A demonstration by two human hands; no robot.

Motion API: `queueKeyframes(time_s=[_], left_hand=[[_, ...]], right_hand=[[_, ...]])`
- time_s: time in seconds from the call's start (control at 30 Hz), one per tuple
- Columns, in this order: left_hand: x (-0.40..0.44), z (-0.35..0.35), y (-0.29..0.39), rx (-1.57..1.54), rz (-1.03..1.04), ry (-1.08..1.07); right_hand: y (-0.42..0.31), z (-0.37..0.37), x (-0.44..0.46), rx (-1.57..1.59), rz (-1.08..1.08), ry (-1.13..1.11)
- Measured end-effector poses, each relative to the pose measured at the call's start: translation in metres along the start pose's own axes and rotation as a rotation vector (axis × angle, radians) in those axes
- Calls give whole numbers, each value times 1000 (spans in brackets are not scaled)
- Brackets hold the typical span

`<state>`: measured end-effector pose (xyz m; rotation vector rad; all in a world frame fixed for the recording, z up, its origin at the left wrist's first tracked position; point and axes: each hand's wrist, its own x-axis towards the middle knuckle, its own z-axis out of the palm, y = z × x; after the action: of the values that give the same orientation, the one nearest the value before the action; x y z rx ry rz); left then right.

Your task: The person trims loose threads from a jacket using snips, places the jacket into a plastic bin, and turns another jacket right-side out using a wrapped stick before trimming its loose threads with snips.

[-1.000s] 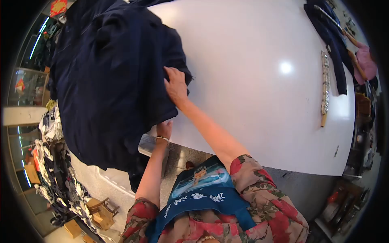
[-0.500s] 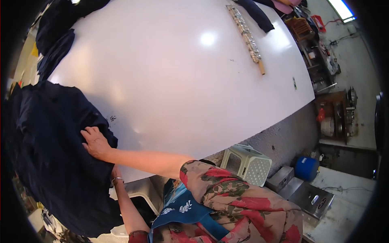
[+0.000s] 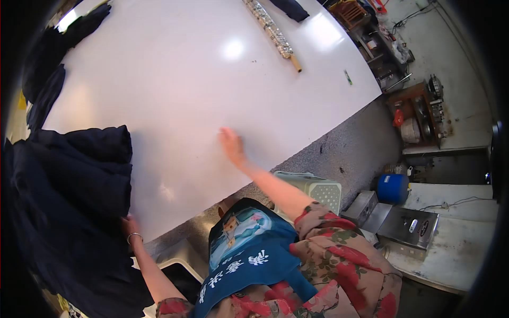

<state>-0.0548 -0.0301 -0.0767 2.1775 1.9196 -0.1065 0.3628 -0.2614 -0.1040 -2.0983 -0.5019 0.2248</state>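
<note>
A large dark navy cloth (image 3: pixel 79 180) hangs over the left edge of the white table (image 3: pixel 185 95). My left hand (image 3: pixel 129 227), with a bracelet at the wrist, is at the cloth's lower right edge by the table's rim; its fingers are partly hidden by the fabric. Apart from the cloth, my right hand (image 3: pixel 231 146) is over the middle of the table near its front edge. It is blurred, and whether its fingers are apart is not clear.
More dark cloth (image 3: pixel 47 69) lies at the table's far left. A wrapped roll (image 3: pixel 271 32) and a dark garment end (image 3: pixel 290 8) are at the far side. Beyond the front edge stand a pale green plastic stool (image 3: pixel 323 193), a metal box (image 3: pixel 405 225) and a blue container (image 3: pixel 393 188).
My right hand has let go of the navy cloth and moved right over the table. The view has turned to the right, and the cloth now sits farther left.
</note>
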Motion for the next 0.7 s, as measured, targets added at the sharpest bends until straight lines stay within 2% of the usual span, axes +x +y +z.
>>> queueKeyframes(time_s=[0.03,0.07,0.13,0.23,0.27,0.37,0.47,0.53,0.7], left_hand=[[5,15,-5,-30,35,46],[4,18,2,-35,11,-23],[0,56,-6,-75,80,-4],[-17,55,-22,-48,175,46],[-19,48,-22,-30,206,62],[-61,-5,18,30,-64,-149],[-74,10,-38,16,-37,-24],[-92,15,-72,60,-61,-22],[-119,-1,-73,54,-159,-21]], right_hand=[[32,-42,12,-54,0,72],[65,-83,19,-186,64,92],[141,-163,36,-218,106,178],[186,-235,47,-343,159,274],[195,-251,55,-381,162,303],[204,-289,86,-510,159,378],[200,-316,111,-602,129,409],[202,-331,131,-692,80,405],[195,-355,198,-801,127,354]])
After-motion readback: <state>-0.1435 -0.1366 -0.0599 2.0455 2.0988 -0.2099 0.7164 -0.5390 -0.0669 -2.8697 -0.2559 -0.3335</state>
